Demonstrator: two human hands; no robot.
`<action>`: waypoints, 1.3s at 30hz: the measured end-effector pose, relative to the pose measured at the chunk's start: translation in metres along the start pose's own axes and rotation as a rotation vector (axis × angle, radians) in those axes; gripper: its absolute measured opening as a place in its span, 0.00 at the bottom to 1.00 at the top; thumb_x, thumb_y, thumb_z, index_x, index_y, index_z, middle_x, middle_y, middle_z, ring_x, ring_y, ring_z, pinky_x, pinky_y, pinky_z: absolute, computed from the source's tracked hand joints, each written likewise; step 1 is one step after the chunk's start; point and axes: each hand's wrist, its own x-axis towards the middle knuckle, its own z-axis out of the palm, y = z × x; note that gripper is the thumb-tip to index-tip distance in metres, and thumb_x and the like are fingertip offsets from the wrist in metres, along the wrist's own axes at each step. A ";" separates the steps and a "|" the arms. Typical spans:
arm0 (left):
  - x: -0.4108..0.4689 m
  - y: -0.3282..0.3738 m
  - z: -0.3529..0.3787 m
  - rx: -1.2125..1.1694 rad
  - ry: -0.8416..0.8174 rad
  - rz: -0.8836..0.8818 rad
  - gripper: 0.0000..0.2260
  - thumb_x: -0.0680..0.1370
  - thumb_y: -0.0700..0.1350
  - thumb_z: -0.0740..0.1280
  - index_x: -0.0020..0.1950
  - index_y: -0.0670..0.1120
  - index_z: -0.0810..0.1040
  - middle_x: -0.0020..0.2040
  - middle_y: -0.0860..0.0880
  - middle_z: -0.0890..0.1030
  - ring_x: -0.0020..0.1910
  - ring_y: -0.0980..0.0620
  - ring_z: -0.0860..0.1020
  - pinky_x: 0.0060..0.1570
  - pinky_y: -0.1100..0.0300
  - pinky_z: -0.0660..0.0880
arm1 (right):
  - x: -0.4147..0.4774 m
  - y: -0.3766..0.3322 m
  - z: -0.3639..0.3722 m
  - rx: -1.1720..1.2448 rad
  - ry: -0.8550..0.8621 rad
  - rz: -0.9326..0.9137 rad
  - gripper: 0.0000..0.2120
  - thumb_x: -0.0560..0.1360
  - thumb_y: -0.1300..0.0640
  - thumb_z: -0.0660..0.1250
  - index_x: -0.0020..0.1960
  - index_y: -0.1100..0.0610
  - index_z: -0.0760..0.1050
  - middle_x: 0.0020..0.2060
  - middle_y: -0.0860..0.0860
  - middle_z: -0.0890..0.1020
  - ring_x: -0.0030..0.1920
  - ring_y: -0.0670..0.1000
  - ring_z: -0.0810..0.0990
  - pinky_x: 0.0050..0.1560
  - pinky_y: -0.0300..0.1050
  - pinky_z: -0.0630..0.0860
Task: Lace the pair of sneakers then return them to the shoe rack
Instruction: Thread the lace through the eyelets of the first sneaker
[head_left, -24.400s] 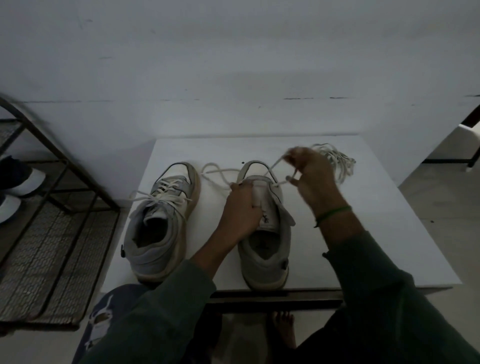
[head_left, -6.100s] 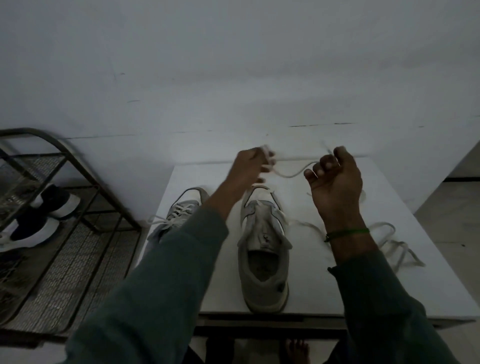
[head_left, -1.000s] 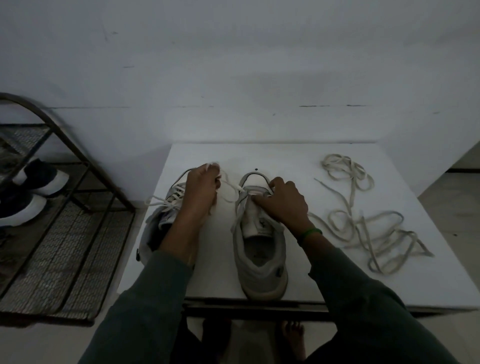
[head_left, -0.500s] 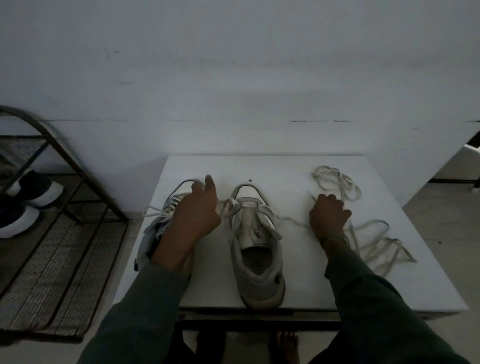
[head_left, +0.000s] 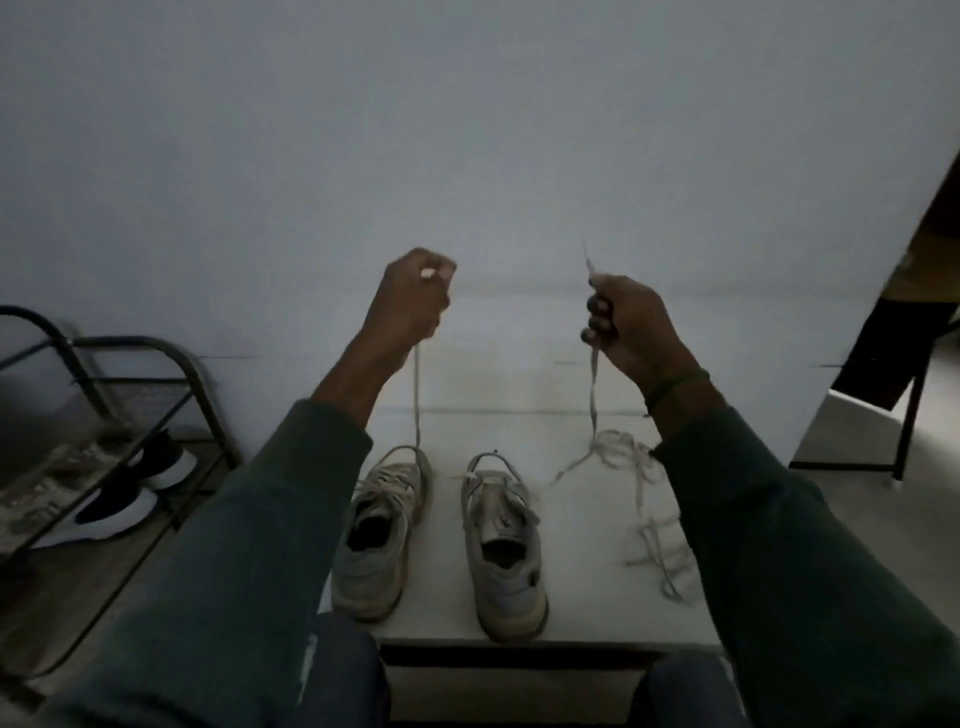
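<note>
Two grey sneakers stand side by side on the white table (head_left: 571, 597), toes away from me. The left sneaker (head_left: 379, 535) carries lacing. The right sneaker (head_left: 504, 545) has its tongue bare, with lace only at the toe end. Both hands are raised high above the table. My left hand (head_left: 415, 299) grips one strand of the pale shoelace (head_left: 416, 400), which hangs straight down toward the shoes. My right hand (head_left: 623, 322) grips the other strand, whose tip sticks up above the fist. The remaining lace lies in loose loops (head_left: 649, 499) on the table's right side.
A black metal shoe rack (head_left: 171, 384) stands at the left and holds black sneakers with white soles (head_left: 130, 493). A plain wall rises straight behind the table. At the right edge are dark furniture legs (head_left: 909, 410) on a light floor.
Both hands have left the table and risen, each now gripping a strand of the lace and pulling it upward. The view has tilted up.
</note>
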 end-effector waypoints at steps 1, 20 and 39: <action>0.002 0.028 -0.004 -0.163 0.003 -0.004 0.05 0.81 0.39 0.61 0.54 0.43 0.76 0.33 0.47 0.75 0.27 0.54 0.71 0.26 0.64 0.69 | -0.005 -0.024 0.016 0.021 -0.034 -0.053 0.10 0.79 0.58 0.60 0.39 0.54 0.66 0.24 0.48 0.64 0.23 0.46 0.59 0.28 0.40 0.58; 0.021 0.238 -0.024 -0.495 0.218 0.155 0.07 0.75 0.37 0.67 0.43 0.48 0.81 0.41 0.49 0.84 0.43 0.48 0.84 0.38 0.58 0.76 | -0.066 -0.201 0.142 -0.253 -0.017 -0.359 0.08 0.76 0.61 0.61 0.48 0.62 0.78 0.35 0.53 0.78 0.35 0.50 0.75 0.38 0.45 0.75; 0.043 0.118 -0.085 -0.177 0.598 0.047 0.11 0.73 0.36 0.62 0.48 0.46 0.82 0.38 0.52 0.82 0.37 0.55 0.79 0.37 0.63 0.75 | -0.001 -0.143 0.051 -0.727 0.447 -0.584 0.09 0.73 0.55 0.62 0.45 0.58 0.78 0.46 0.55 0.82 0.45 0.53 0.79 0.48 0.48 0.77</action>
